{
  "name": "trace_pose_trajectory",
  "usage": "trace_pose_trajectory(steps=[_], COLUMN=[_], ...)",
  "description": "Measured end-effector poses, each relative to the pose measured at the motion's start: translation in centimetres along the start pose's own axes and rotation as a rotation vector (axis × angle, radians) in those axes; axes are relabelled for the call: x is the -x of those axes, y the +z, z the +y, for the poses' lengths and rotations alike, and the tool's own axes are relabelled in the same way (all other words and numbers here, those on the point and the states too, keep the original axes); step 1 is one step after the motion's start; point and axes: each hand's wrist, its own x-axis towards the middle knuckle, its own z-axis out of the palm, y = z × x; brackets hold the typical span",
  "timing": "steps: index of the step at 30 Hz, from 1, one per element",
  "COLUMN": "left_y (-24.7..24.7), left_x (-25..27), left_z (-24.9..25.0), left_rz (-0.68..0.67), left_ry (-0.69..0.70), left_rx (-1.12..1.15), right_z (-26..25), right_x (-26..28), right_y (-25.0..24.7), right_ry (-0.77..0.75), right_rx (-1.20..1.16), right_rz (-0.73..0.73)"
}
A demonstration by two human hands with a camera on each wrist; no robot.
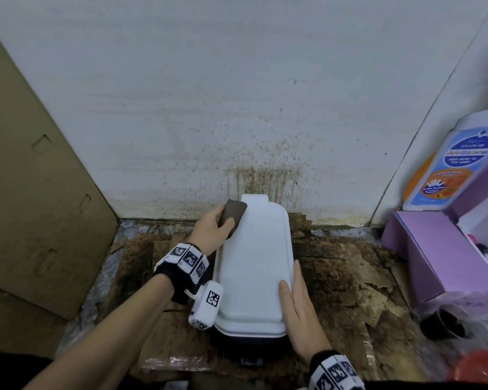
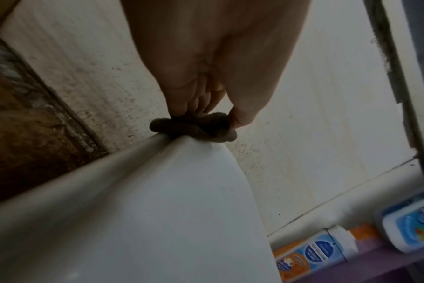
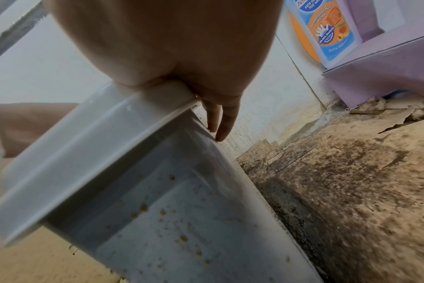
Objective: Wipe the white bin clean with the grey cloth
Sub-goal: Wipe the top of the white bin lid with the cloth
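Note:
The white bin (image 1: 254,260) stands on the dirty floor by the wall, its lid down. Its grey side (image 3: 182,220) is speckled with yellow-brown spots. My left hand (image 1: 212,229) grips the folded grey cloth (image 1: 233,213) and presses it on the lid's far left corner. In the left wrist view the cloth (image 2: 194,130) is bunched under my fingertips at the lid's edge (image 2: 157,172). My right hand (image 1: 297,302) lies flat along the lid's near right edge, fingers straight. In the right wrist view its fingers (image 3: 220,122) reach down the bin's side.
A stained wall (image 1: 265,170) rises right behind the bin. A cardboard sheet (image 1: 34,178) leans at the left. At the right stand a purple box (image 1: 440,254) and a blue-orange bottle (image 1: 451,164). Torn, stained cardboard (image 1: 350,277) covers the floor.

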Motion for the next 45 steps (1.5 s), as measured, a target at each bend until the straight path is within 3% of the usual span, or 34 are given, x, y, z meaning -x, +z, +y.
trace_pose_trajectory(steps=[9, 15, 23, 30, 34, 37, 39, 42, 45], left_y=[0.0, 3.3, 6.0, 8.4, 7.1, 5.7, 4.9, 4.1, 3.9], left_x=[8.7, 14.0, 13.8, 13.5, 13.3, 13.7, 14.0, 14.2, 14.3], left_z=[-3.5, -2.6, -2.5, -1.2, -0.3, -1.2, -2.3, -3.5, -4.5], left_rz=[-0.088, -0.110, -0.068, -0.200, -0.236, -0.051, 0.109, 0.225, 0.226], left_ry=[-0.001, 0.118, 0.269, 0.391, 0.410, 0.346, 0.348, 0.360, 0.363], left_rx=[-0.099, -0.433, -0.833, -0.749, -0.477, -0.183, -0.156, -0.182, -0.245], right_z=[0.4, 0.6, 0.7, 0.7, 1.3, -0.1, -2.2, -4.1, -3.1], right_x=[-0.1, -0.1, -0.1, -0.2, -0.8, -0.9, -0.3, 0.4, 0.5], right_y=[0.3, 0.4, 0.4, 0.1, -0.4, -0.3, 0.4, 2.6, 4.7], right_ry=[-0.020, -0.045, -0.051, -0.046, -0.037, -0.108, -0.269, -0.478, -0.490], right_rx=[-0.015, 0.016, -0.034, -0.079, -0.069, 0.104, 0.275, 0.492, 0.749], right_rz=[0.011, 0.033, 0.045, 0.001, 0.065, 0.311, 0.472, 0.438, 0.353])
